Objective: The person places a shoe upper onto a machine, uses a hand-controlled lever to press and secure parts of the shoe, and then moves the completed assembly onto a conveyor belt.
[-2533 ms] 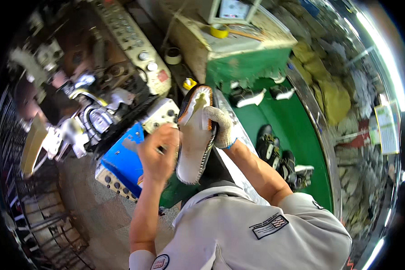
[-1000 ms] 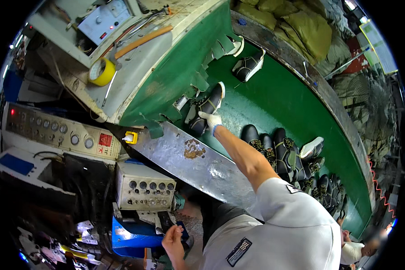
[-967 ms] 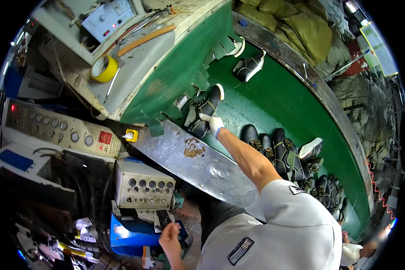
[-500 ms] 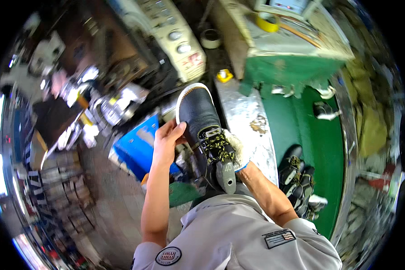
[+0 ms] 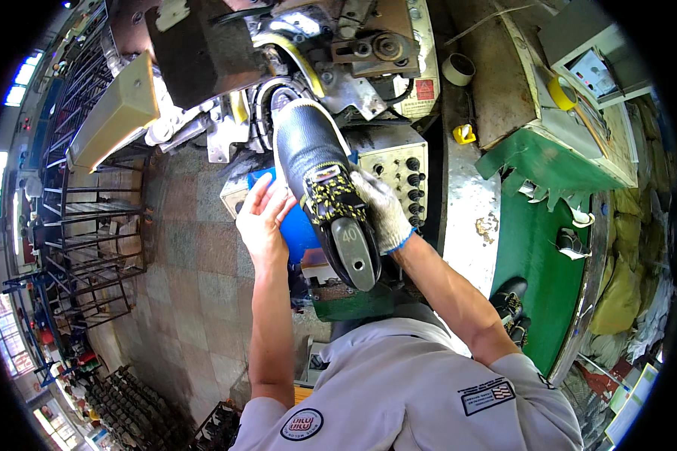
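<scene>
A black leather shoe (image 5: pixel 307 139) with yellow-and-black laces and a pale edge round its toe sits on a grey shoe last (image 5: pixel 351 248). Its toe points away from me, up against the curved metal jaws (image 5: pixel 272 101) of a machine. My right hand (image 5: pixel 384 212), in a white knitted glove, grips the shoe's right side by the laces; some of its fingers are hidden. Bare, my left hand (image 5: pixel 265 222) is at the shoe's left side with fingers apart; whether the fingertips touch the leather cannot be made out.
A control box with black knobs (image 5: pixel 414 180) stands beyond my right hand. Further right, a metal-topped bench (image 5: pixel 470 225) borders a green surface (image 5: pixel 530 263) holding more dark shoes (image 5: pixel 510 297). Yellow tape (image 5: pixel 562 93) lies on a cabinet. Metal racks (image 5: pixel 90 248) stand at left.
My view has swung left toward the machine. The shoe has moved forward to its jaws, still in my right hand. My left hand's fingers have come off their hold on the toe's side and spread.
</scene>
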Tool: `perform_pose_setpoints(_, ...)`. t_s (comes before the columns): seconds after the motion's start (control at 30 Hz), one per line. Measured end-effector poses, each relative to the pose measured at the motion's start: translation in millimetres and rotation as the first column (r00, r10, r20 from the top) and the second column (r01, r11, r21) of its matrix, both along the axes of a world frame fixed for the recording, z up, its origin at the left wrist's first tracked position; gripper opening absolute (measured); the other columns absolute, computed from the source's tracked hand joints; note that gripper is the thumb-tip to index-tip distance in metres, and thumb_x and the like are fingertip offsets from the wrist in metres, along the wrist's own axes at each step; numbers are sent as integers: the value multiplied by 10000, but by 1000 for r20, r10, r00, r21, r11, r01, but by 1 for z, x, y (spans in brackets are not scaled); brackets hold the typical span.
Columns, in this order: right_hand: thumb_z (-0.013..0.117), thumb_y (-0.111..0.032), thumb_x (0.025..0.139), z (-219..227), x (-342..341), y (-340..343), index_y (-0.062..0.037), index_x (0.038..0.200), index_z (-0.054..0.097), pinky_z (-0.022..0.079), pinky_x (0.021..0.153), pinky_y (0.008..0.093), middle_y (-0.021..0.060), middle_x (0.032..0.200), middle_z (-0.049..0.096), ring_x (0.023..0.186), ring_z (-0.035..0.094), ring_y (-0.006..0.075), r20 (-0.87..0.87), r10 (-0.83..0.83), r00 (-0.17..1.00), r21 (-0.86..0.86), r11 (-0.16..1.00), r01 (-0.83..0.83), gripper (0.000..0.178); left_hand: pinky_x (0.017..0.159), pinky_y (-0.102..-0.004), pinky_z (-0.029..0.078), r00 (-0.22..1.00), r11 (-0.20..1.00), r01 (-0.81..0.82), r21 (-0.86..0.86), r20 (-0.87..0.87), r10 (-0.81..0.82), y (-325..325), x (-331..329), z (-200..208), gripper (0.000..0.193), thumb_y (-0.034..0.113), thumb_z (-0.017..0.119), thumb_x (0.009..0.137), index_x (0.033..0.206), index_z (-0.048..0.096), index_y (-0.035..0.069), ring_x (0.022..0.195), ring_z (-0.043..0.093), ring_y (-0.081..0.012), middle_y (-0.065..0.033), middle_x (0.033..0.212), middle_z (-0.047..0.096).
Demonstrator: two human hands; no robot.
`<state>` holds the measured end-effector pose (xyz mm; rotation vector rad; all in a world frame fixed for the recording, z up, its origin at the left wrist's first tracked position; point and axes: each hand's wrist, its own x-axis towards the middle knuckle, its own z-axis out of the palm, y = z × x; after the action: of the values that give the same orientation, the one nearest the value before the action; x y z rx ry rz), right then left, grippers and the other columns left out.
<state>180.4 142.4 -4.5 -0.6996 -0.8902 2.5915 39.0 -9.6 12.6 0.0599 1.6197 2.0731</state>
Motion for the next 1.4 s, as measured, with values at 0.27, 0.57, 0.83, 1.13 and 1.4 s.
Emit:
perform_pose_setpoints(0.27,699,-276,969,-9,-71,2,14,1334,610,530,896,291,76,1180,688,1028,648,136,10,-126,992,-46,991,126,474,905,-312,547,1000,1000,-24,7,0,24,23,-17,-14,484,136,667,952,1389,541,-29,1045,675,-195,-149,1223,670)
perform_pose_setpoints(0.57,672,-314,992,-14,-75,-2,1,1110,710,495,811,259,16,999,689,884,605,93,101,-167,981,186,972,146,338,874,-384,570,912,980,107,167,377,-164,30,-4,-41,538,518,431,1067,1289,620,67,978,699,-232,-87,1144,712)
perform_pose_setpoints(0.83,640,-370,1008,-23,-76,-11,38,1134,718,500,839,266,46,1020,720,906,618,103,199,-165,966,334,938,91,434,865,-337,562,953,990,128,60,270,-140,24,-11,-51,588,547,410,1071,1248,648,40,948,700,-176,-76,1116,717)
perform_pose_setpoints(1.13,639,-408,1008,-28,-82,-22,28,1125,724,497,836,264,41,1016,719,905,606,102,164,-232,959,221,956,193,460,903,-369,565,925,948,225,225,257,-281,23,-22,-47,569,511,376,1086,1253,643,38,977,703,-213,-93,1143,717)
perform_pose_setpoints(1.4,635,-371,1017,-25,-78,-18,2,1077,730,491,804,253,18,971,707,872,599,87,188,-208,960,282,948,150,390,873,-365,569,941,956,227,188,212,-265,23,-23,-60,586,525,376,1083,1212,659,28,948,706,-217,-96,1099,725)
